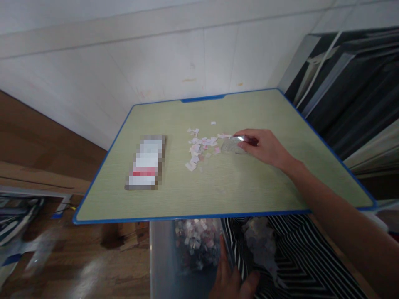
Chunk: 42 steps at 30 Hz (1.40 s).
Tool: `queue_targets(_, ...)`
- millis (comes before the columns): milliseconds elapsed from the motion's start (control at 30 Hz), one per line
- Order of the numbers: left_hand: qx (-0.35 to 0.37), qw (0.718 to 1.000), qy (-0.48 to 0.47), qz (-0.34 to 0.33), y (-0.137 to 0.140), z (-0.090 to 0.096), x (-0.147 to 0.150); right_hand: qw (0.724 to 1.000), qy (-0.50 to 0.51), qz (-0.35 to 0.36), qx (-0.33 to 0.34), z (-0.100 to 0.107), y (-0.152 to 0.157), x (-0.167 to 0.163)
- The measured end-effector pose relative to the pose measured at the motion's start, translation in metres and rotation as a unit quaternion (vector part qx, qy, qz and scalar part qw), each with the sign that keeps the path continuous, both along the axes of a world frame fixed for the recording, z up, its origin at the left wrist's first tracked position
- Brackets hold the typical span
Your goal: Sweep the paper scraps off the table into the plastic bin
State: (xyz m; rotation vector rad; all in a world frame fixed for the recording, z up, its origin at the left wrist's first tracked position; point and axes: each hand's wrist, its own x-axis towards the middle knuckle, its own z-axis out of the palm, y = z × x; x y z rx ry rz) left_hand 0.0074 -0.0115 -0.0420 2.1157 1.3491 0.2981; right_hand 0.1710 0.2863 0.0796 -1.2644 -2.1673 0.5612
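Head camera view: you are looking down at a pale green tabletop (181, 199) with a blue edge, its far side against a white wall (174, 62). Near the middle of the tabletop lies a loose scatter of small paper scraps (195, 150), mostly white, some pinkish. One single scrap (213, 123) sits apart from them, closer to the tabletop's far edge.

Your right hand (264, 145) reaches in over the right half of the tabletop. Its thumb and fingers are pinched together on a clear, shiny piece (230, 145), like a shallow cup or lid, held tilted just beside the right side of the scatter.

On the left part of the tabletop lies a flat, phone-like rectangle (146, 160), blurred into blocks, with a red band across its pale face.

Below the tabletop's near edge stands a see-through bin (153, 257) with many more scraps (199, 234) inside. Your left hand (232, 278) is also below that edge, at the bin's right side, one finger stretched along it; you cannot tell from here whether it grips the bin.

Right of that hand, under the tabletop's near edge, a black-and-white striped cloth (308, 241) carries a dim, pale heap (260, 241). Wooden floor (81, 270) shows below the tabletop's left corner.
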Motion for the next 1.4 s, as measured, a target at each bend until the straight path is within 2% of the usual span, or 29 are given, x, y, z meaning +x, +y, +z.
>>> queue_targets(200, -0.018, 1.0, -0.003, 0.021, 0.0, -0.003, 0.0, 0.998, -0.02, 0.041, -0.039, 0.007, -0.002, 0.01)
queue_targets(300, 0.001, 1.0, -0.006, -0.006, 0.001, 0.0, 0.0, 0.999, -0.019, 0.023, -0.028, 0.009, -0.006, 0.016)
queue_targets(433, -0.026, 1.0, 0.004, 0.0, 0.002, 0.001, 0.001, 1.0, 0.015, -0.004, -0.022, 0.005, -0.011, 0.011)
queue_targets(500, -0.03, 1.0, 0.004, 0.003, 0.003, -0.003, 0.0, 0.999, 0.026, -0.01, -0.027, 0.002, -0.012, 0.006)
queue_targets(633, -0.017, 0.999, -0.01, -0.04, 0.001, -0.015, -0.004, 0.999, 0.027, -0.016, -0.035, -0.003, -0.011, -0.001)
queue_targets(733, -0.012, 0.999, -0.007, -0.033, -0.002, -0.019, -0.006, 0.999, 0.024, -0.015, -0.033, -0.005, -0.01, -0.002)
queue_targets(833, -0.022, 0.999, -0.006, -0.029, -0.004, -0.017, -0.004, 0.999, 0.02, -0.018, -0.026, -0.004, -0.009, -0.001)
queue_targets(967, -0.016, 1.0, -0.003, -0.002, -0.005, -0.013, -0.002, 0.999, -0.008, 0.014, -0.032, 0.001, -0.008, 0.006)
queue_targets(1133, 0.003, 0.999, -0.021, -0.034, -0.002, -0.013, -0.003, 0.998, -0.056, -0.015, 0.019, 0.009, -0.019, 0.022)
queue_targets(1300, 0.001, 1.0, -0.003, 0.008, 0.002, 0.0, 0.003, 0.998, -0.057, 0.019, -0.017, 0.013, -0.037, 0.038)
queue_targets(1400, 0.005, 1.0, 0.007, -0.007, 0.004, 0.007, 0.005, 0.993, -0.059, 0.066, -0.073, 0.015, -0.044, 0.051)
